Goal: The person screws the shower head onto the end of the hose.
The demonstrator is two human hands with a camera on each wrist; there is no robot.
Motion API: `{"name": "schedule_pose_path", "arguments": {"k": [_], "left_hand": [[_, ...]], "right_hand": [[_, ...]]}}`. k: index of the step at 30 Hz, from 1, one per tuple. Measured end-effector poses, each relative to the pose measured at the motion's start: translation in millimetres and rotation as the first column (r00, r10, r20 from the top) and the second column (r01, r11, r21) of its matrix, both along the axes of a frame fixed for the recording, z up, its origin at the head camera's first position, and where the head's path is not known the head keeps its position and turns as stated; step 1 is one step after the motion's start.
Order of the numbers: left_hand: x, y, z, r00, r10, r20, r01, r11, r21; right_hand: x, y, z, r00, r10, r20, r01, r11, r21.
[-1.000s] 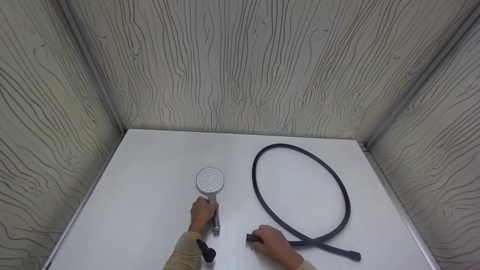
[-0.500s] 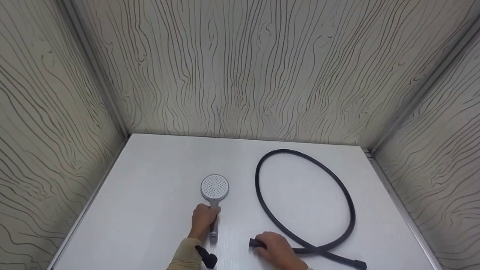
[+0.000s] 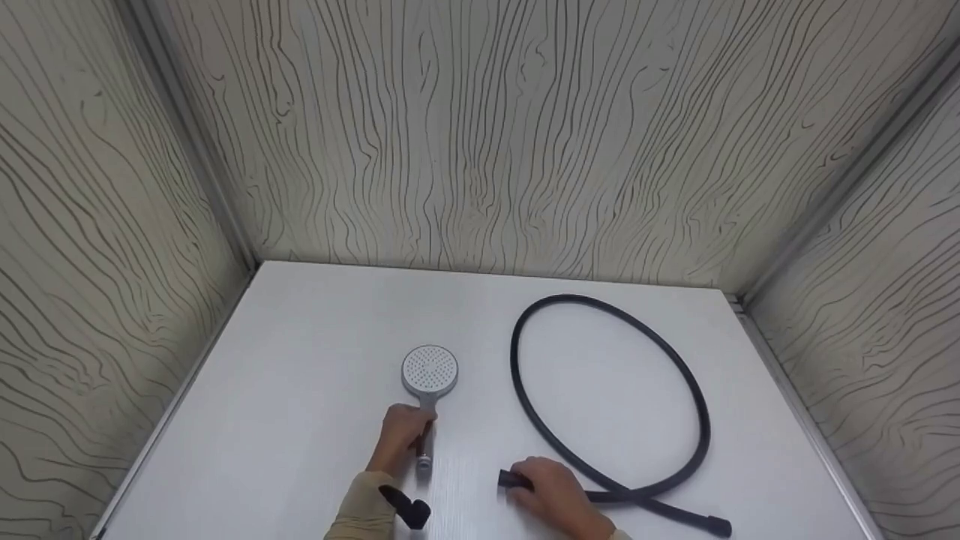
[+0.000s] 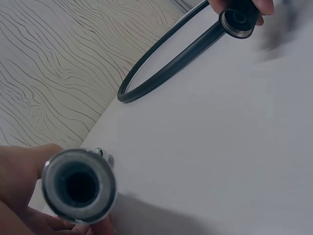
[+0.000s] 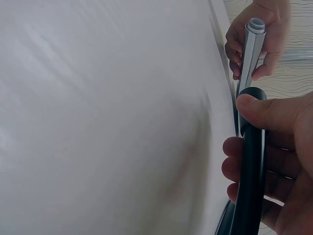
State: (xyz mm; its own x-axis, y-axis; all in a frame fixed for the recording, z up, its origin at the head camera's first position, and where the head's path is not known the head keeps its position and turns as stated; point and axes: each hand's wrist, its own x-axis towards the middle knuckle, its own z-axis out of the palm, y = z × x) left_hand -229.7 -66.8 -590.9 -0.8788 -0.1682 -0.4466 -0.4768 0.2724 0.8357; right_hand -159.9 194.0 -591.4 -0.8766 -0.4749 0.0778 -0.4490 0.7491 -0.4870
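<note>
My left hand point(image 3: 403, 430) grips the handle of a grey shower head point(image 3: 429, 369), its round white spray face up and the threaded handle end pointing toward me. In the left wrist view that hollow handle end point(image 4: 79, 186) faces the camera. To the right, my right hand point(image 3: 551, 491) holds a black shower hose point(image 3: 609, 306) just behind its end fitting. In the right wrist view the thumb lies on the fitting point(image 5: 253, 95) and the fingers curl under the hose. A gap separates the hose's open end from the handle end.
The hose lies in a large loop on the white table point(image 3: 315, 337), crossing itself near the front. Its other end point(image 3: 718, 526) points to the front right. Wood-patterned panels point(image 3: 465, 135) enclose the back and sides. A black wrist mount point(image 3: 405, 508) sits on the left sleeve.
The whole view has shifted slightly with the head. Both hands keep their holds; the shower head's handle end has turned a little to the left. The hose loop stays as it was.
</note>
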Motion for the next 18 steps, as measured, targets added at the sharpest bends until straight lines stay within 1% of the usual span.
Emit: {"name": "schedule_pose_path", "arguments": {"k": [4,6,9,12,15,18], "left_hand": [[-0.6,-1.8,2.0,0.999,0.025,0.028,-0.027,0.997,0.075],[-0.6,-2.4,2.0,0.999,0.028,0.043,-0.032,0.995,0.099],[0.0,-3.1,0.1,0.997,0.022,0.069,-0.031,0.989,0.146],[1.3,-3.2,-2.8,0.997,-0.005,0.075,-0.008,0.986,0.164],[1.7,-2.5,-4.7,0.997,-0.054,0.053,0.047,0.989,0.138],[0.7,-1.5,-4.7,0.995,-0.091,0.037,0.086,0.989,0.118]], "right_hand": [[-1.3,0.0,-0.7,1.000,-0.007,0.005,0.007,1.000,-0.003],[-1.8,0.3,-0.8,1.000,-0.007,0.005,0.007,1.000,-0.003],[-2.7,0.8,-0.9,1.000,-0.012,0.024,0.012,1.000,-0.003],[-3.1,1.3,-0.4,0.998,-0.021,0.054,0.022,1.000,-0.003],[-3.9,2.0,0.4,0.997,-0.028,0.070,0.028,1.000,-0.005],[-4.9,2.6,1.2,0.997,-0.027,0.069,0.028,1.000,-0.008]]}}
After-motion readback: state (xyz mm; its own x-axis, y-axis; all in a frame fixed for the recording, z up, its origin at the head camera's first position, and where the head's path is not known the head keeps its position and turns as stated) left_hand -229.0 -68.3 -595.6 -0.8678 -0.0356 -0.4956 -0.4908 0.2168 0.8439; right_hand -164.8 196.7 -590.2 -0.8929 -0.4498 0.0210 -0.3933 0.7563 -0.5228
